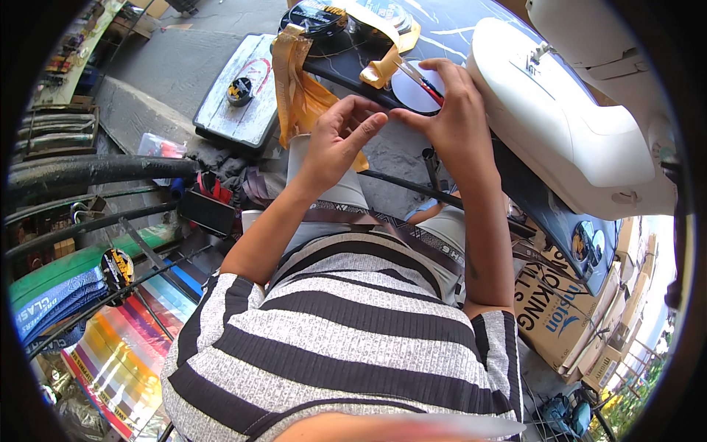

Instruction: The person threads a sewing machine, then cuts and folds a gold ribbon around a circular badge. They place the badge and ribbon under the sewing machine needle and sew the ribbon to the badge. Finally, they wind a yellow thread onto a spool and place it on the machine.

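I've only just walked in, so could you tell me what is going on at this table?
A person in a striped top sits at a dark table beside a white sewing machine. Their right hand rests on a white disc by a thin red and black tool. The left hand meets it fingertip to fingertip. Yellow ribbon hangs off the table edge.

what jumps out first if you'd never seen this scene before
The two hands meet at the top centre: the right hand rests on a small white disc with a red-handled tool on the dark tabletop, the left hand close beside it, fingertips nearly touching. To the right lies a big white sewing machine. A mustard-yellow ribbon hangs over the table edge at left.
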A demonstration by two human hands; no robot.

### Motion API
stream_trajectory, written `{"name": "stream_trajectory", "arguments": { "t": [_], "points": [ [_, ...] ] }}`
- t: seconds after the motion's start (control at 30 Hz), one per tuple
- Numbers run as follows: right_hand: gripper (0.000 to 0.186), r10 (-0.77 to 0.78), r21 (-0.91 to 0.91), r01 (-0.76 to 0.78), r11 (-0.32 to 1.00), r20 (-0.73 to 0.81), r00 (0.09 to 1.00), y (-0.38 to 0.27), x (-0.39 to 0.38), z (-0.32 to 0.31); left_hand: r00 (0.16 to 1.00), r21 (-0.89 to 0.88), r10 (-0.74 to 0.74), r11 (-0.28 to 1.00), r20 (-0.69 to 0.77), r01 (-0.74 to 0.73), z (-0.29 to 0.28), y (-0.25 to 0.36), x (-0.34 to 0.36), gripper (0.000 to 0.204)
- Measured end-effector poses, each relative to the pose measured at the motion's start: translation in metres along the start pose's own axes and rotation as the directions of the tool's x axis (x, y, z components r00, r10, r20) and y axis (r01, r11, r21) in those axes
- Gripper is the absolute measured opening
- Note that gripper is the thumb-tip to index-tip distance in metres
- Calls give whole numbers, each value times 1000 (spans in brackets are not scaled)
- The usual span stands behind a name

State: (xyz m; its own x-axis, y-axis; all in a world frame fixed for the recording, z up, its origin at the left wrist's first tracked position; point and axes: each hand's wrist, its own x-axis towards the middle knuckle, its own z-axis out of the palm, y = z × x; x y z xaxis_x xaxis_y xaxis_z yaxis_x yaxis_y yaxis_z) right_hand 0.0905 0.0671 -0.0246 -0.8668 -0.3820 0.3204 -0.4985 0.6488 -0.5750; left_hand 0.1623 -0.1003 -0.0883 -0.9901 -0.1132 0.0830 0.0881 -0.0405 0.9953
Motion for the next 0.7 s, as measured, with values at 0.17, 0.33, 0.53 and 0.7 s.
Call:
{"name": "stream_trajectory", "arguments": {
  "t": [0.17, 0.33, 0.53, 0.7],
  "points": [
    [61, 45, -38, -44, 998, 34, 998, -2, -2, 0, 999, -76, -31, 997, 37, 33, 1, 1, 0, 27],
    [60, -10, -264, 27, 964, 68, 998, 2, -17, -12, 1000, -99, -16, 995, -10, 15, 1, -1, 7, 25],
    [56, -9, -138, 8, 990, -6, 1000, 9, -21, -8, 991, -99, -121, 987, 65, 127, -1, 5, 8, 22],
    [51, -57, -245, 43, 969, -47, 997, 9, -11, 3, 1000, -63, 14, 998, -2, -14, 2, 9, 7, 18]
  ]
}}
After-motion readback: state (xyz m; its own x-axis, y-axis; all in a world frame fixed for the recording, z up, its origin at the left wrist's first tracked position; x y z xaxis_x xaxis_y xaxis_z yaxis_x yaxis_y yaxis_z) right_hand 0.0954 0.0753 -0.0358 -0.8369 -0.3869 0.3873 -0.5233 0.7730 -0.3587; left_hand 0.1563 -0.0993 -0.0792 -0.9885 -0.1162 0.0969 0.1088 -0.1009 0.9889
